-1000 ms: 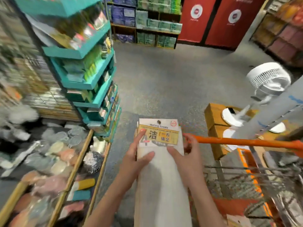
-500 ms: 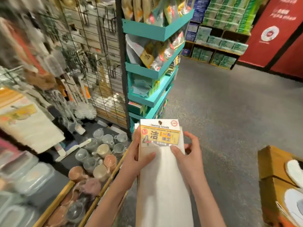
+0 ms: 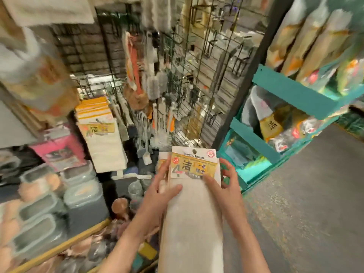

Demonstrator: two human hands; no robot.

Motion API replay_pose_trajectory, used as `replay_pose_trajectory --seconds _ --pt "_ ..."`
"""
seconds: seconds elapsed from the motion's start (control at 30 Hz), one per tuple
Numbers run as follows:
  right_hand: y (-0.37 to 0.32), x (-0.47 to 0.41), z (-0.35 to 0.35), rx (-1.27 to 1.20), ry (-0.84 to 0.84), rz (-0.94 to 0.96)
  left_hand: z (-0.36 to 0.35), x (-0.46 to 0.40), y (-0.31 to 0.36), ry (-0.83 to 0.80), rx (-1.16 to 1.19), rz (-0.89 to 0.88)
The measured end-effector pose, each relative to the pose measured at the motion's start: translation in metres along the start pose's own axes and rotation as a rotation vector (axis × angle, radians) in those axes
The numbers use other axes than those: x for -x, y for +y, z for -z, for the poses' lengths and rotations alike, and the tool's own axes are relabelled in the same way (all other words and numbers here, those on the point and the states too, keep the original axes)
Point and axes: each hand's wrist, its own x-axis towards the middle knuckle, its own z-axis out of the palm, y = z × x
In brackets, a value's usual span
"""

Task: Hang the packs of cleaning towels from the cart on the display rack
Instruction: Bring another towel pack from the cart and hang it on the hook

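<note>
Two hands [image 3: 157, 191], two teal shelves [image 3: 291, 91]

Towel packs [image 3: 194, 203] in left hand [image 3: 157, 196] and right hand [image 3: 226, 186], before wire rack [image 3: 197, 85]

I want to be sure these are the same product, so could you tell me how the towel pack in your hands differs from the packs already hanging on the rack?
The held pack is gripped by the left hand and right hand; the hanging packs dangle from the rack, farther left. Both have pale cloth and yellow labels.
</note>
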Motion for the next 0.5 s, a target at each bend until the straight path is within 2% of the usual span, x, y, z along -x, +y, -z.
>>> replay_pose_trajectory --seconds 0.13,0.23,0.3,0.5 --pt "0.004 -0.064 -0.013 0.001 -0.071 0.012 -0.002 -0.027 0.001 0.129 -0.02 -0.016" --pt "0.011 -0.098 -0.028 0.049 -0.185 -0.001 0.003 -0.037 -0.001 0.272 0.043 0.025" --pt "0.015 -0.114 -0.043 0.082 -0.275 -0.002 0.01 -0.041 -0.003 0.375 -0.047 0.015" --pt "0.02 -0.141 -0.089 0.087 -0.47 0.047 0.038 -0.049 0.002 0.475 -0.04 0.009"
